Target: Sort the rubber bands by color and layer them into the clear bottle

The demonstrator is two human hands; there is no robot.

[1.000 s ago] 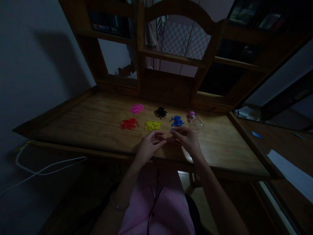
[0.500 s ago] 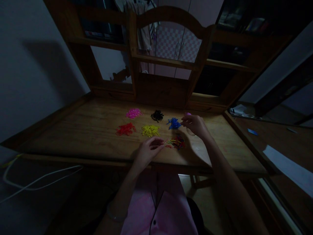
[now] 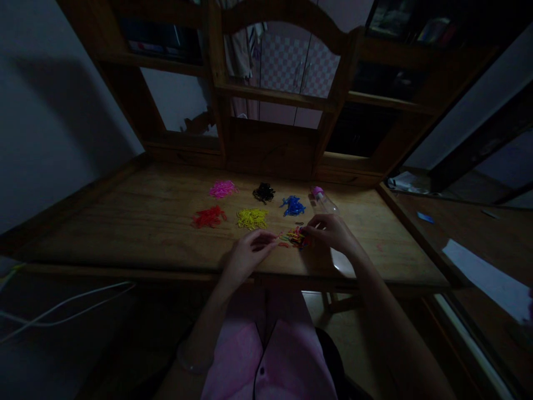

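Note:
On the wooden desk lies a mixed pile (image 3: 296, 238) of small thin coloured pieces, some of them loop-shaped; their exact kind is too small to tell. My left hand (image 3: 249, 253) is at the pile's left edge, thumb and fingertips brought together beside a small pinkish piece. Over the pile's right side is my right hand (image 3: 331, 232), its thumb and forefinger pinched among the pieces; what they grip is hidden. Beyond the hands are sorted heaps: yellow (image 3: 252, 218), blue (image 3: 293, 206), black (image 3: 264, 193), red (image 3: 209, 217) and pink (image 3: 223, 189).
A clear bottle with a pink cap (image 3: 317, 191) lies behind my right hand. Wooden shelving (image 3: 275, 147) rises along the desk's back edge. White paper (image 3: 487, 278) lies on a surface at the right, and a white cable (image 3: 70, 303) hangs at the left.
My right hand went from near my left hand out to the blue heap, then came back to the mixed pile. My left hand stayed beside the pile. The view shifted slightly.

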